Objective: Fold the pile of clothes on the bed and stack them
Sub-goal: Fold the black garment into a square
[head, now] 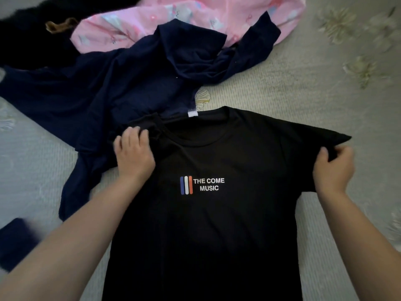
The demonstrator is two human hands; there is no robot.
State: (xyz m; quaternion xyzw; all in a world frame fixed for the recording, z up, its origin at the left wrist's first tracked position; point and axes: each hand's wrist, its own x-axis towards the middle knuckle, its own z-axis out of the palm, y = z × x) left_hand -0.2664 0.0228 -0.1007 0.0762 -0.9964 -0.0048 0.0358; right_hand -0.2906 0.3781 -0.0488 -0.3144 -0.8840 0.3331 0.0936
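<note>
A black T-shirt (217, 224) with white lettering and three coloured bars lies face up on the bed, collar away from me. My left hand (133, 153) grips bunched fabric at the shirt's left shoulder, where the sleeve is crumpled. My right hand (333, 168) pinches the edge of the right sleeve, which is spread out to the side. Behind the shirt lies a rumpled navy garment (104, 90), and beyond it a pink patterned garment (195, 20) and a black fuzzy one (28, 38).
The bed (303, 79) has a pale grey cover with flower embroidery, bare on the right side. A dark blue folded piece (15, 242) sits at the lower left by my forearm.
</note>
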